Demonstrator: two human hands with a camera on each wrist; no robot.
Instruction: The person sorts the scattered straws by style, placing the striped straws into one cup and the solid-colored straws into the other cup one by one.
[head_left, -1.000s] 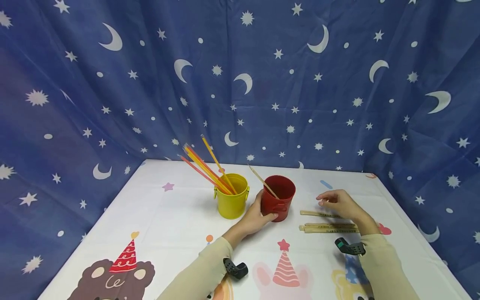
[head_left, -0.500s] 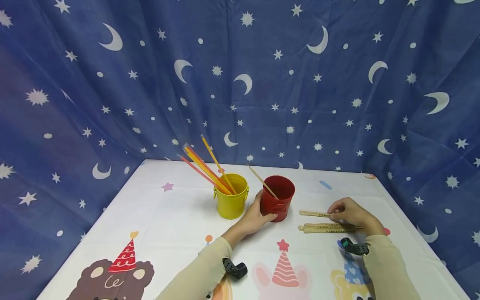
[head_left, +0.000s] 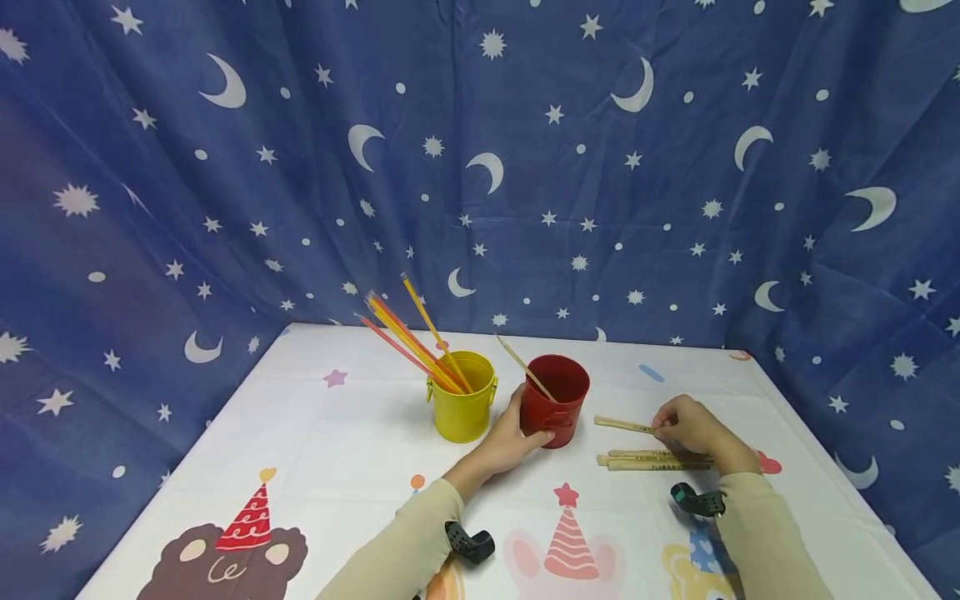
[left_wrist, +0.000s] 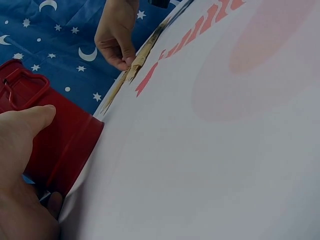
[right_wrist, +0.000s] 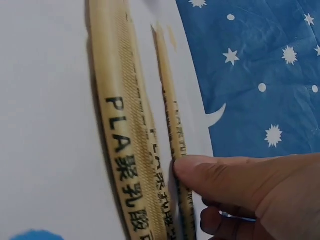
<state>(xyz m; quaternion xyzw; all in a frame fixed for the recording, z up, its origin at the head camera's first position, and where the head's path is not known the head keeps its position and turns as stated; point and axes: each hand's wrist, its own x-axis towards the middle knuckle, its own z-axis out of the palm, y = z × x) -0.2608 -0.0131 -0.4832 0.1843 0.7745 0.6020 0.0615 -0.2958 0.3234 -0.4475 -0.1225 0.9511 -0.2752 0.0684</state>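
Observation:
My left hand (head_left: 519, 429) grips the side of a red bucket (head_left: 561, 392), thumb on its front wall (left_wrist: 55, 145). One paper-wrapped straw (head_left: 523, 365) leans out of that bucket. To its right, my right hand (head_left: 662, 427) pinches a wrapped straw (head_left: 621, 424) near its middle, low over the table. Two more wrapped straws (head_left: 651, 460) lie side by side just in front of it. In the right wrist view my thumb (right_wrist: 235, 175) presses a thin wrapped straw (right_wrist: 172, 125) beside a wider one printed "PLA" (right_wrist: 125, 140).
A yellow bucket (head_left: 465, 410) with several coloured straws (head_left: 408, 337) stands left of the red one. The white cartoon-print tablecloth (head_left: 337, 467) covers the table. A blue star-and-moon curtain (head_left: 480, 167) closes off the back and sides.
My right hand came down from above the table onto the rearmost wrapped straw and pinched it. The left hand and both buckets have stayed put.

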